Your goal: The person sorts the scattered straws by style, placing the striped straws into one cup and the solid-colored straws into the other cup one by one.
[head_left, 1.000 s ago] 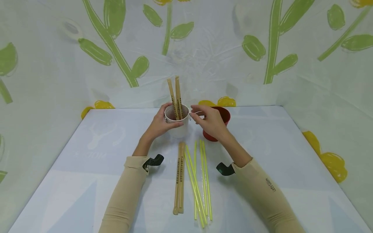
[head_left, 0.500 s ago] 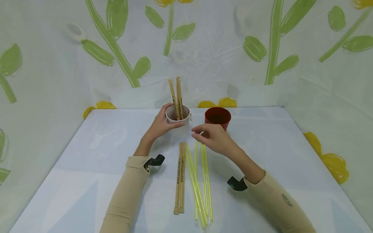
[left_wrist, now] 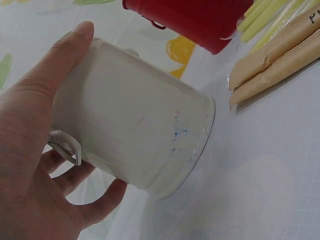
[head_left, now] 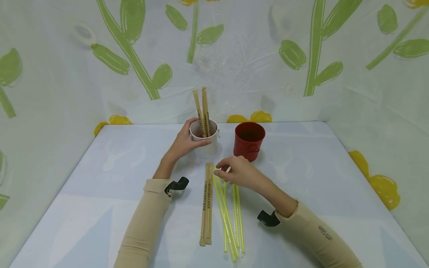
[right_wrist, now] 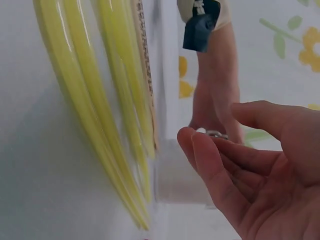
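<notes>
My left hand (head_left: 183, 146) grips a small white bucket (head_left: 207, 149) around its side, thumb near the front rim. Several straws in brown printed paper (head_left: 205, 108) stand in that bucket, leaning a little. In the left wrist view the bucket (left_wrist: 135, 110) is seen from the side, with the thumb at its rim and a wire handle loop under the palm. My right hand (head_left: 239, 172) hovers over the far ends of the yellow straws (head_left: 240, 219), thumb and forefinger apart and nothing between them. Two paper-wrapped straws (head_left: 207, 208) lie left of the yellow ones.
A red bucket (head_left: 249, 143) stands right of the white one, just beyond my right hand. Black camera mounts (head_left: 179, 184) stick out from both sleeve cuffs. A wall sheet (head_left: 241, 82) printed with flowers and leaves rises behind the table's far edge.
My right hand has left the white bucket's rim, pulling back toward me and down to the far ends of the straws; the red bucket now shows fully. The left hand keeps its hold.
</notes>
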Motion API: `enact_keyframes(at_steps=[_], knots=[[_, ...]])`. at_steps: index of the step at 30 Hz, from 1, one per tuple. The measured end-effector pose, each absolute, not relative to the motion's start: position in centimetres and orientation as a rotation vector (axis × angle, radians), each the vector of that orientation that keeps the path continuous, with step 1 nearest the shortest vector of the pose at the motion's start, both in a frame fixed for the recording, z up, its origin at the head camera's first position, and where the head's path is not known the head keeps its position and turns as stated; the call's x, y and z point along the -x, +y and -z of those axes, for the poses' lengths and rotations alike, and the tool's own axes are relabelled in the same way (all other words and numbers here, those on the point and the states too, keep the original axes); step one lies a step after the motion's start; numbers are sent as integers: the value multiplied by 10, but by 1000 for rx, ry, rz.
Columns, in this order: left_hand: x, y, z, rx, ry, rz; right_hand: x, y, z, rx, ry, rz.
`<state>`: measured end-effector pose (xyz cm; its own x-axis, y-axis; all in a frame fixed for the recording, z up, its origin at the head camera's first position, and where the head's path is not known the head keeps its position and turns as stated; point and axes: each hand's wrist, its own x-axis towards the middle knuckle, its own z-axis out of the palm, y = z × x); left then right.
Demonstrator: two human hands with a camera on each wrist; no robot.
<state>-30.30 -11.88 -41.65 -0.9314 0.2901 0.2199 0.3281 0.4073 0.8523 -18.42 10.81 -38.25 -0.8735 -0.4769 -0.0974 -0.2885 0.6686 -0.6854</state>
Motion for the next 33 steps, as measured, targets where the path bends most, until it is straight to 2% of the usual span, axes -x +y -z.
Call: enact_keyframes(at_steps=[13,33], knots=[[298,-121,418,569,-2624,1589,167,79,404,489,2580,845],[305,-121,418,574,-2616,1584,164,52,401,303,2608,568]])
